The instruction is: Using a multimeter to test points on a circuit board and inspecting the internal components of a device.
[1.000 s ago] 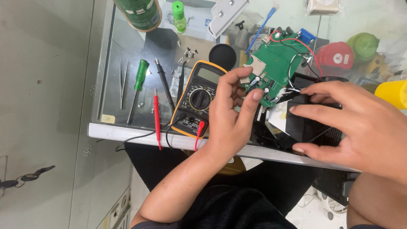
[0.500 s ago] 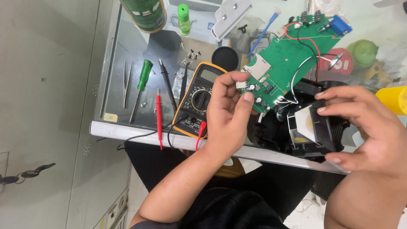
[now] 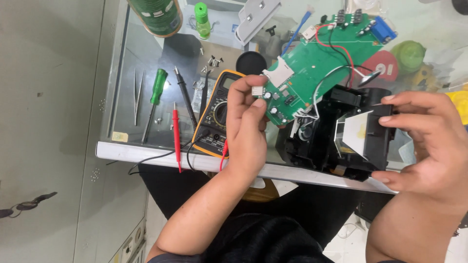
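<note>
Glass-topped workbench [image 3: 146,53] — green cylindrical can [image 3: 157,14] standing at its far edge; left hand [image 3: 248,126] is pinching the green circuit board [image 3: 317,63], right hand [image 3: 429,141] — fingers curled — is gripping the black plastic housing [image 3: 336,141].

surface: glass-topped table [image 3: 146,58], pale rim | floor: grey, smooth [image 3: 48,146] | light: even, soft

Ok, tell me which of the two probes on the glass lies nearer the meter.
The black probe. It lies right beside the yellow meter, its tip toward the screws; the red probe lies farther left, next to the green screwdriver.
</note>
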